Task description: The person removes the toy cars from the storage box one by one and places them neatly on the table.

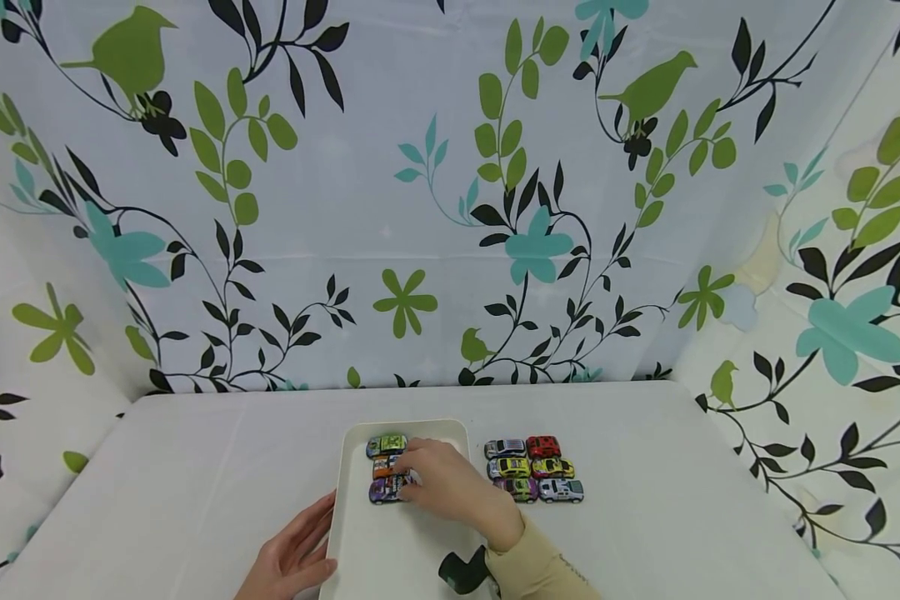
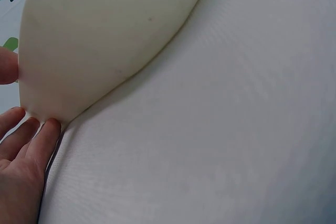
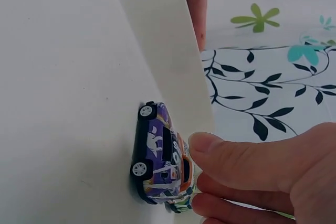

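Observation:
In the head view my left hand (image 1: 291,546) lies along the left side of the white tray (image 1: 335,533), its straight fingers touching the wall. Three toy cars sit in a column inside: green (image 1: 387,445), orange (image 1: 385,465) and purple (image 1: 387,489). Over their right ends my right hand (image 1: 450,479) reaches in, thumb and fingers closing around the orange car. The right wrist view shows the thumb (image 3: 231,158) beside that car's roof, just past the purple car (image 3: 157,156). The hand hides part of the cars.
To the tray's right, several toy cars stand on the white table in two columns, among them a red one (image 1: 543,447) and a silver one (image 1: 561,490). A black cylindrical object (image 1: 462,573) shows by the right sleeve. Patterned cloth (image 1: 450,333) hangs around the table.

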`<state>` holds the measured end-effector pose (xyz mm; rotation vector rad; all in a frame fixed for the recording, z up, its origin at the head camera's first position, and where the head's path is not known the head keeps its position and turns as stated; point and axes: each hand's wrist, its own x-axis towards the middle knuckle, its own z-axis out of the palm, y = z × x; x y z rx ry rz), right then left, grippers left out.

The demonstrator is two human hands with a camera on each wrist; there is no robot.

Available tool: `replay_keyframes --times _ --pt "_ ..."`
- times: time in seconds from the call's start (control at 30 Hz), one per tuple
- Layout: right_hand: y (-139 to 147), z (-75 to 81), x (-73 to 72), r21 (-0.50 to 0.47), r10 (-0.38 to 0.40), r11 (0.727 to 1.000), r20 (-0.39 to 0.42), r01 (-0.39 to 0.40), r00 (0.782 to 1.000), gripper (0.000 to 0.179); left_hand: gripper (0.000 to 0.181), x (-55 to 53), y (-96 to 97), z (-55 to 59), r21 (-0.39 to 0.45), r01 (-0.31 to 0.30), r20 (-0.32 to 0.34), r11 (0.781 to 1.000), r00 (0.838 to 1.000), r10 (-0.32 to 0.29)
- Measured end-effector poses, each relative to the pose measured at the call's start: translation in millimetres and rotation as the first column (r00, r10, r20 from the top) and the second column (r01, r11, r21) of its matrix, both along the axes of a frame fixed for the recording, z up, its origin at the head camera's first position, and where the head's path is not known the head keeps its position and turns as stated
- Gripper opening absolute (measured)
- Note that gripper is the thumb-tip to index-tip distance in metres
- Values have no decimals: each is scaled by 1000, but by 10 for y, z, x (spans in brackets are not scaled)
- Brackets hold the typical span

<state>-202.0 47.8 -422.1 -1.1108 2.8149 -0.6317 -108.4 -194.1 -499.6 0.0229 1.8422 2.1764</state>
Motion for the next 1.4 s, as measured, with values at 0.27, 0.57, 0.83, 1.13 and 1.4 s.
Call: replay_keyframes --times 0.27,0.57,0.83,1.13,1.4 --pt "-37 -127 -8 47 1 999 -59 2 998 22 79 -14 39 -14 0 -13 11 1000 1000 13" --pt "-41 -211 0 48 -11 999 -108 16 994 26 80 -17 53 7 -9 -27 12 1000 1000 27" --pt "-45 -236 6 33 -27 999 -120 31 992 27 80 -21 58 1 -19 -41 13 999 999 42" --pt "-20 -228 33 34 -41 998 -64 44 997 26 81 -22 45 -18 -12 -47 14 999 999 47" --pt "19 -266 32 -8 -9 1000 -46 9 999 26 83 -7 29 -48 -4 -47 41 999 998 47"
